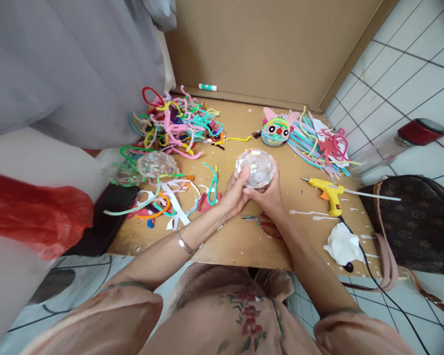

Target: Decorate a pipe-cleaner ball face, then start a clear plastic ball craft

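Between both hands I hold a clear, round plastic bowl-like piece (257, 167) with a bumpy, shiny surface, over the middle of the table. My left hand (238, 190) grips its left side, the thumb resting on the near rim. My right hand (272, 192) is wrapped round its right and near side; some fingers are hidden behind it. Below my wrists lie scissors (270, 228) with red handles, partly covered by my right arm. Beyond the bowl rests a decorated ball (276, 132) with googly eyes, a red nose and pink ears.
A heap of coloured pipe cleaners (177, 123) fills the back left, with a clear crumpled plastic piece (157, 164) before it. Right of me are a yellow glue gun (331, 193) with its cord, white tissue (343, 244), a glass bottle (383, 155) and a brown handbag (422, 222).
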A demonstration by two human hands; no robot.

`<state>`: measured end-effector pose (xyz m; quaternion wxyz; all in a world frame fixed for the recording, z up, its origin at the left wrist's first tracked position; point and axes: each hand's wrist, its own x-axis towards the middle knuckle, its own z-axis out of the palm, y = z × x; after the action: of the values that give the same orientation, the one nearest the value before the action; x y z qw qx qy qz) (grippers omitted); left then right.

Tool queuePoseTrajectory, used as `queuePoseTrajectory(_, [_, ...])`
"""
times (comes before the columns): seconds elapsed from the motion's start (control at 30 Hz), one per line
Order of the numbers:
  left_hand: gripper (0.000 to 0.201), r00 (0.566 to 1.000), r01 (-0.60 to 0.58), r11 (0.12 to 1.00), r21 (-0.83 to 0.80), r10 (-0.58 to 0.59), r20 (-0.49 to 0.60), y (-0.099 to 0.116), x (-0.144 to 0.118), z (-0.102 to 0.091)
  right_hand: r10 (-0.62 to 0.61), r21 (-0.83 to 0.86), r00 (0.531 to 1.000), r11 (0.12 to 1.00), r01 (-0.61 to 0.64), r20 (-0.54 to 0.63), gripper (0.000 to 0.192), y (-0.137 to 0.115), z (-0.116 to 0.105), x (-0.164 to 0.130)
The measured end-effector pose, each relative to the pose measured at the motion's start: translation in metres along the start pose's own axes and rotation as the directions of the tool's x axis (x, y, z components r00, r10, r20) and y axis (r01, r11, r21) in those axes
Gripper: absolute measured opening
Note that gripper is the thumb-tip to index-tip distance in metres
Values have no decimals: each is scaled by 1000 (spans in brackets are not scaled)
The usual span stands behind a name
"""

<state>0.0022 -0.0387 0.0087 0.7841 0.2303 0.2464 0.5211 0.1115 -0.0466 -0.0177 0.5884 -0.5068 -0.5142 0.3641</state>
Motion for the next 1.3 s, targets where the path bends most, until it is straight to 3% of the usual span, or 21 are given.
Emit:
queuePoseTrajectory(0.07, [47, 1000, -14, 1000, -5, 14, -13, -2, -2, 3, -29, -43, 998, 999, 27, -48, 136, 2, 2, -1])
queuePoseTrajectory(0.2, [42, 1000, -21, 1000, -6, 21, 4, -4, -2, 3, -79, -132, 992, 989, 66, -95, 118, 3, 4, -4])
queuePoseTrajectory(0.4, [43, 1000, 5, 1000, 9, -5, 24, -5, -1, 0, -27, -103, 998, 994, 22, -52, 112, 1, 1, -3])
queuePoseTrajectory(0.7, [51, 999, 24, 1000, 5, -25, 45, -5, 0, -3, -52, -111, 998, 993, 48, -37, 115, 1, 1, -2])
queuePoseTrajectory(0.87, [47, 991, 105, 994, -33, -101, 83, 3, 7, -15, -84, -100, 993, 991, 93, 87, 100, -9, -9, -4])
queuePoseTrajectory(0.97, [68, 979, 121, 993, -6, -119, 168, 14, 12, -27, -155, -55, 978, 985, 164, 139, 90, -16, -16, -8])
queuePoseTrajectory(1.03, [98, 961, 96, 993, 61, -109, 253, 21, 13, -32, -187, 36, 972, 982, 184, 145, 93, -19, -17, -9])
queuePoseTrajectory(1.1, [112, 949, 69, 991, 116, -101, 299, 27, 13, -34, -188, 162, 973, 973, 165, 136, 99, -21, -16, -8])
queuePoseTrajectory(1.17, [114, 947, 40, 989, 145, -84, 311, 29, 12, -34, -164, 232, 978, 964, 132, 127, 105, -21, -17, -5])
queuePoseTrajectory(1.3, [110, 953, 3, 976, 219, -69, 296, 28, 12, -33, -121, 210, 984, 973, 92, 131, 115, -24, -31, 6])
